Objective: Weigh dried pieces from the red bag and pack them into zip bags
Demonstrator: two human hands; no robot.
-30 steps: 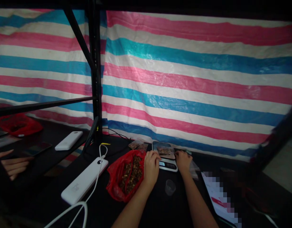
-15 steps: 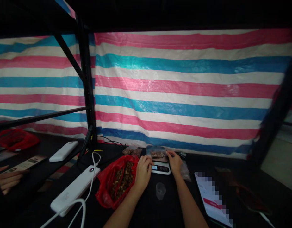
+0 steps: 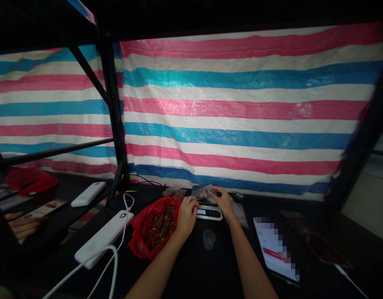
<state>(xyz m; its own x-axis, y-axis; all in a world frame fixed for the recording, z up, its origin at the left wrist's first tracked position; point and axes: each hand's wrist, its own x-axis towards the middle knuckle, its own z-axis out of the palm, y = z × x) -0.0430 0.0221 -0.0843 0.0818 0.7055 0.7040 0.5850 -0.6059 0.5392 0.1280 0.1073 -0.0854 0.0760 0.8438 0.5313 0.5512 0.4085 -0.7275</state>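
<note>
A small digital scale (image 3: 213,212) with a lit display lies on the black table. My left hand (image 3: 187,214) is at its left edge, fingers bent and closed against it. My right hand (image 3: 223,201) pinches a small clear plastic bag (image 3: 203,193) of brown pieces, its right side tilted up over the weighing plate. The bag and hand hide much of the plate. Left of my left hand sits an open red plastic bag (image 3: 138,232) full of brown seed-like pieces (image 3: 162,224). Between my forearms stands a clear plastic cup (image 3: 209,239).
Filled clear bags (image 3: 173,192) lie behind the red bag. Flat clear bags (image 3: 240,215) lie beside my right wrist. A lit phone (image 3: 274,249) and a dark phone (image 3: 326,249) are at right. A white power bank (image 3: 101,241) with a cable is at left, near another person's hand (image 3: 25,228).
My right hand has raised the right side of the clear bag and moved slightly left with it. My left hand stays at the scale. The whole view has shifted a little.
</note>
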